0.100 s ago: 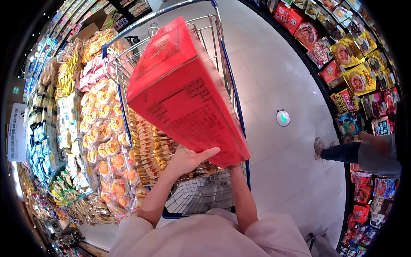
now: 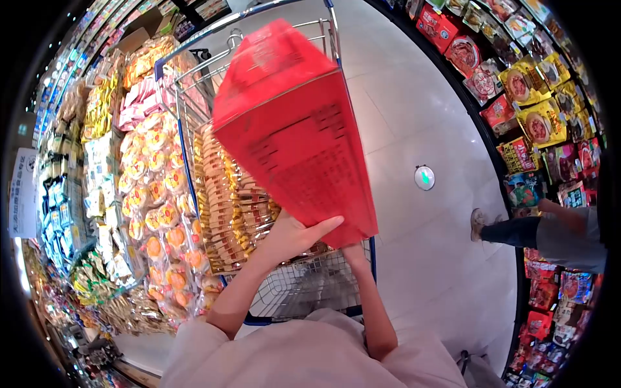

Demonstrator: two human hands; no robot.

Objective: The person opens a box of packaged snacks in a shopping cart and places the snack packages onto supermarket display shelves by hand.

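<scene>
A large red box [image 2: 304, 142] with dark printing is held up, tilted, over a wire shopping cart [image 2: 278, 301] with a blue frame. My left hand [image 2: 301, 236] grips the box's lower left edge, its thumb lying on the printed side. Under the bottom edge, my right hand [image 2: 354, 253] supports the box; its fingers are mostly hidden behind it. Rows of brown and gold packets [image 2: 223, 213] show through the cart's wires, left of the box.
Bins of wrapped snacks [image 2: 155, 187] line the left side, near a white sign [image 2: 24, 194]. Shelves of colourful packets [image 2: 540, 123] curve along the right. A person [image 2: 537, 233] stands beside them. The floor bears a round green marker [image 2: 424, 177].
The red box has turned more upright and its top has shifted to the right. My hands have moved slightly with it.
</scene>
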